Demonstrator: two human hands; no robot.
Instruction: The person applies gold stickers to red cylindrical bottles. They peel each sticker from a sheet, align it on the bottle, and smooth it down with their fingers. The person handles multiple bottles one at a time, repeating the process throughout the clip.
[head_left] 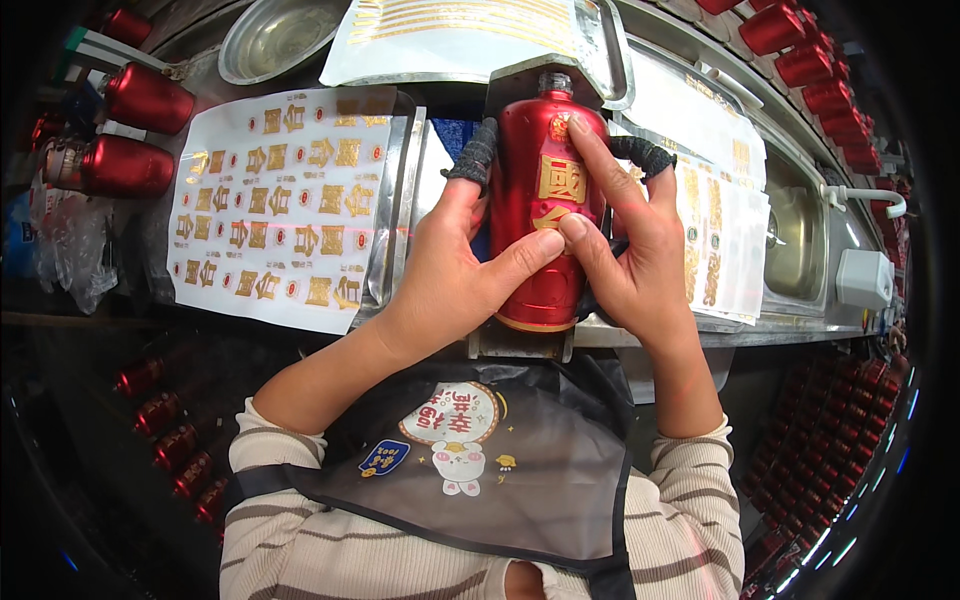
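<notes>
A glossy red bottle (517, 140) lies on its back before me, its bare neck pointing away. Gold character decals (562, 178) run down its front. My left hand (445, 262) grips the bottle's left side, thumb pressing on the lower gold decal. From the right, my right hand (648, 255) holds it too; its thumb meets the left thumb on that decal, and its index finger lies on the small emblem near the shoulder. Black wrapping covers a finger of each hand. The fingertips beneath the bottle are hidden. A metal holder (508, 86) shows behind the neck.
On the left lies a sheet of gold decals (215, 235) on a metal tray. More decal sheets (725, 250) lie at the right, beside a sink (800, 250) and white tap. A metal bowl (275, 45) stands far left. Red bottles (130, 166) stand at both sides.
</notes>
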